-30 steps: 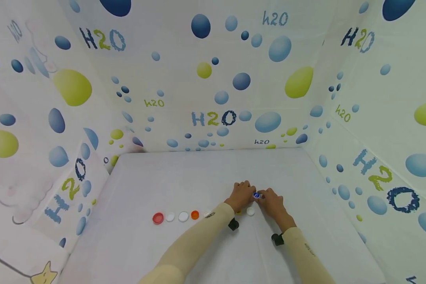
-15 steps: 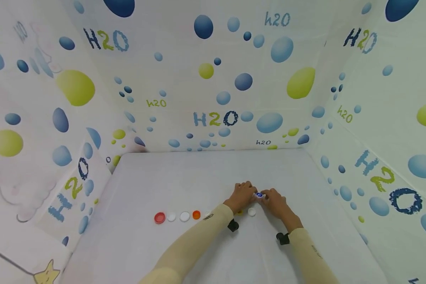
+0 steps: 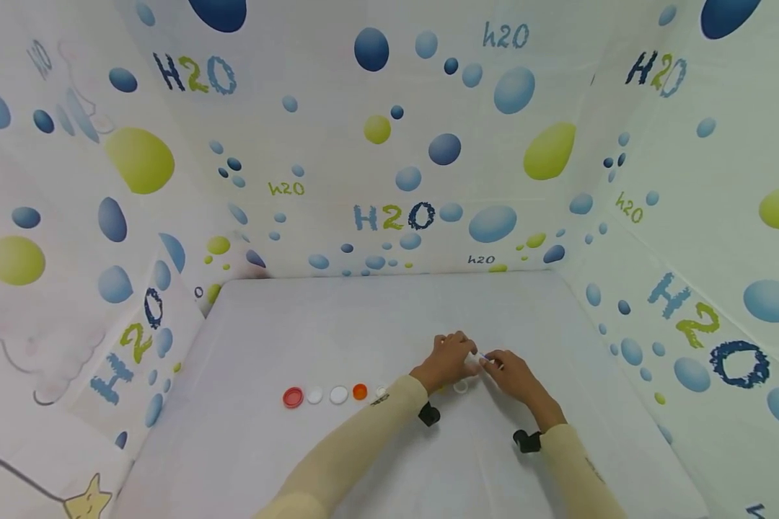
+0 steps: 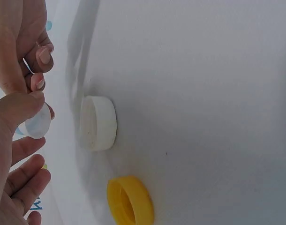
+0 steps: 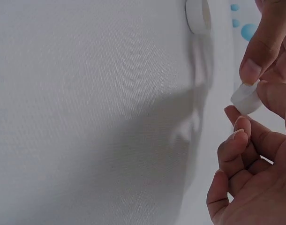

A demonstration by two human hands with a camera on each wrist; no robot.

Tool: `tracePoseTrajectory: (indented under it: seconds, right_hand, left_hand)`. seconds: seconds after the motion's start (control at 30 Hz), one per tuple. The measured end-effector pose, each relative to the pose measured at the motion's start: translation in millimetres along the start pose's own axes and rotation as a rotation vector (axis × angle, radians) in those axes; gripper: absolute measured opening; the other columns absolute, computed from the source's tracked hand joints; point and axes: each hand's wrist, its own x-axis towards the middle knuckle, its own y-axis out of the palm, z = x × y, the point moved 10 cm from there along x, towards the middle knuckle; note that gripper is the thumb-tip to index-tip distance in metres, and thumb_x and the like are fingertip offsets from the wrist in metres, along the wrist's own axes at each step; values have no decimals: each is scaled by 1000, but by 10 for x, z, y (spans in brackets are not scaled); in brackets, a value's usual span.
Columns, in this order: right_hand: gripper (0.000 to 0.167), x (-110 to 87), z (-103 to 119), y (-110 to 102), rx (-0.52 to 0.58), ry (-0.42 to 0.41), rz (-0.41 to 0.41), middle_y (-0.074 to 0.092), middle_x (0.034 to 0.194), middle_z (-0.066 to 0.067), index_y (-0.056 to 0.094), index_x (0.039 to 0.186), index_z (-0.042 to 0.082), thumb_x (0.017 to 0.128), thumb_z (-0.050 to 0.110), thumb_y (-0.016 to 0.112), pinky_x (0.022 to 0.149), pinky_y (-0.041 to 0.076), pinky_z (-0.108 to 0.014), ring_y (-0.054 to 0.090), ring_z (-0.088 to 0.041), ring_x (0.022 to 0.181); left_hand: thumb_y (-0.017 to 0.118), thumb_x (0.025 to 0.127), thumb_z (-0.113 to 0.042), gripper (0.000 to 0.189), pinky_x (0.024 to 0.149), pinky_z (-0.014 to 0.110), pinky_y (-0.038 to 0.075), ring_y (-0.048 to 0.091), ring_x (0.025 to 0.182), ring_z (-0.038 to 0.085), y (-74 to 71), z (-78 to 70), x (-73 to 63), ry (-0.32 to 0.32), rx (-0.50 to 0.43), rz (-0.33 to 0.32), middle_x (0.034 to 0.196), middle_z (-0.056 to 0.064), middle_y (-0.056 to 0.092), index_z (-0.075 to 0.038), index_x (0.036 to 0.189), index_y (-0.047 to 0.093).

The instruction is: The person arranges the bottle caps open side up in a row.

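Note:
Both hands meet over the white table at right of centre. Between them they hold a small white bottle cap, raised off the cloth. My left hand grips it from the left with thumb and fingertips. From the other side, my right hand pinches it between thumb and index finger, its other fingers curling loosely below. In the left wrist view the cap's pale round face shows partly under a thumb. Closest beneath the hands sit a white cap and a yellow cap.
Left of the hands a row of caps lies on the table: a red one, two white ones, an orange one and another white one beside the left sleeve. Patterned walls enclose the table's back and sides.
The cap's blue face, visible from above earlier, has tilted almost out of sight. My left hand has shifted slightly right and closer over the cap; my right wrist has swung a little outward.

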Motion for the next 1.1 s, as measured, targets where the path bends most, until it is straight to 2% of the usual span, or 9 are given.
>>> tracePoseTrajectory:
  seconds: [0.13,0.33,0.53,0.67,0.87,1.0,1.1]
  right_hand:
    - [41,-35,31,-3,47,40,21,60,92,-4,63,113,5,97,41,50,65,44,-31,53,-17,80]
    - [39,-87,96,-18,90,75,35,63,93,-3,67,106,7,98,41,49,67,44,-32,53,-17,81]
    - [43,-132,45,21,93,120,47,65,100,-4,69,103,9,99,44,43,70,44,-34,54,-19,84]
    - [46,-166,4,36,103,152,31,63,93,-5,68,102,8,100,44,40,65,43,-33,52,-19,80]
    - [33,-215,65,-3,82,67,-43,57,81,-4,65,98,7,101,33,44,61,40,-31,49,-17,72]
    - [23,-244,105,-44,-1,-14,-103,53,80,-2,63,108,8,98,24,51,58,39,-29,47,-15,69]
    - [23,-271,120,-59,-67,-40,-116,51,81,-2,62,114,10,96,21,54,57,38,-29,45,-14,68]
  left_hand:
    - [62,86,-54,41,98,42,31,51,112,13,-15,-37,-24,-3,15,-8,118,-5,53,-23,112,59]
    - [59,85,-58,43,98,43,32,52,107,12,-58,-92,-47,9,3,-35,113,-5,54,-21,109,58]
    - [58,87,-56,40,99,43,31,52,107,11,-30,-127,-50,11,3,-23,112,-6,53,-23,108,58]
    - [58,88,-54,38,100,43,31,52,109,12,-20,-161,-64,7,5,-12,115,-6,53,-22,107,59]
    - [62,87,-51,35,98,41,31,50,110,10,14,-218,-87,17,20,1,113,-6,54,-21,104,61]
    - [64,86,-49,33,98,40,32,50,110,10,46,-237,-83,24,33,3,113,-6,54,-22,102,62]
    - [65,85,-49,32,99,40,32,50,110,10,56,-242,-82,20,28,5,112,-6,54,-21,103,62]
